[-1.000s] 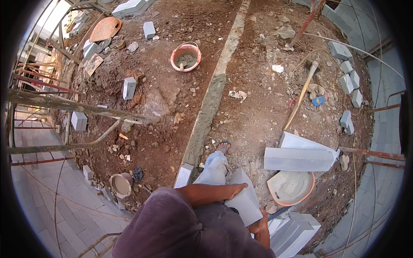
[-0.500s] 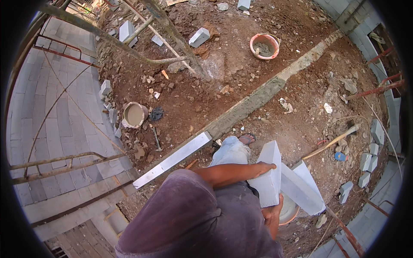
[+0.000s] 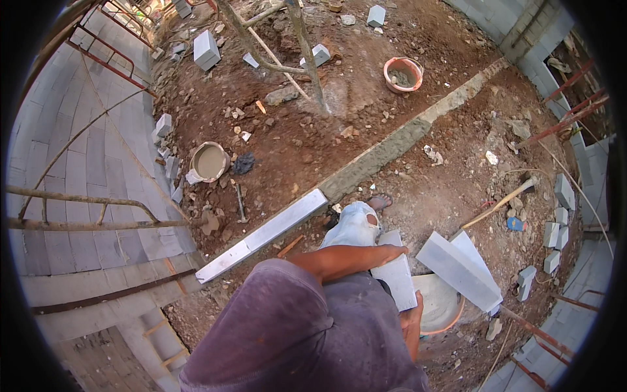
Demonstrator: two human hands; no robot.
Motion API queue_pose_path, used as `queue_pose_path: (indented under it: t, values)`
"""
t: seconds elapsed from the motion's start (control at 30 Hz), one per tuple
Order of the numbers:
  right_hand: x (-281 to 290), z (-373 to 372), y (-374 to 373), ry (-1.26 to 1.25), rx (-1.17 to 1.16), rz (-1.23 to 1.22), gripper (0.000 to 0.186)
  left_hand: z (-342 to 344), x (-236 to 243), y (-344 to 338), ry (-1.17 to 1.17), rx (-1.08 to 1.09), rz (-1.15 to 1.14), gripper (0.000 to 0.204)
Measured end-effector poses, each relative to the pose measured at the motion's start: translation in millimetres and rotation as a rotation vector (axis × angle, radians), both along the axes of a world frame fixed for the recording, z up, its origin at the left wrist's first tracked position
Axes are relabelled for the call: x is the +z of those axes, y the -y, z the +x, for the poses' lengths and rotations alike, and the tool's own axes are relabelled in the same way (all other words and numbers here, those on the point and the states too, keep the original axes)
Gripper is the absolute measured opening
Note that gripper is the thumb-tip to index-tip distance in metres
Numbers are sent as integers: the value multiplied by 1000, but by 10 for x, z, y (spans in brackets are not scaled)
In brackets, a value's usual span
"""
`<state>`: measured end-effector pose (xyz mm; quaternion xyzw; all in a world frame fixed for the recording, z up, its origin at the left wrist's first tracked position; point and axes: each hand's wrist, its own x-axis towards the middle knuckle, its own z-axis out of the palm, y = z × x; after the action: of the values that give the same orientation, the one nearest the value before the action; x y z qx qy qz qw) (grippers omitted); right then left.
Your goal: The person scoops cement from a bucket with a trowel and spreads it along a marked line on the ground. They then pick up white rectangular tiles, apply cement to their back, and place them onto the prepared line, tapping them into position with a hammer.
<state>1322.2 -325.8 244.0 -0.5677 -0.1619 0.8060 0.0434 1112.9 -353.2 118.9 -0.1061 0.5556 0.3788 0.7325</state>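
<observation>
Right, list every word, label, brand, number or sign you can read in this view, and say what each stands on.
None: no text can be read anywhere in this view.
Grey block held by the left hand and right hand: no lettering seen on its visible faces.
Long pale block on the strip: none legible.
Small blue object at right: too small to tell whether it carries any print.

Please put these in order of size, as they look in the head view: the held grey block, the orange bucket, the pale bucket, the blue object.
Largest: grey block, probably helped by nearness to the camera.
Middle: orange bucket and pale bucket, too alike to rank.
Smallest: blue object.
</observation>
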Motion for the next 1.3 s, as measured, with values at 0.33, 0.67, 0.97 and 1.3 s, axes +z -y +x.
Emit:
queue_pose_path:
  t: [0.33,0.67,0.97,1.3]
  values:
    - [173,88,572,-31,62,13,61,126,234,667,133,93,59,61]
    - [208,-497,834,-93,104,123,58,-529,751,1222,13,202,72,56]
    - [54,-1754,1163,-134,282,25,59,-1623,316,1805,19,335,119,64]
    - [-31,-3892,1713,0,510,-157,68,-3514,54,2761,233,322,78,74]
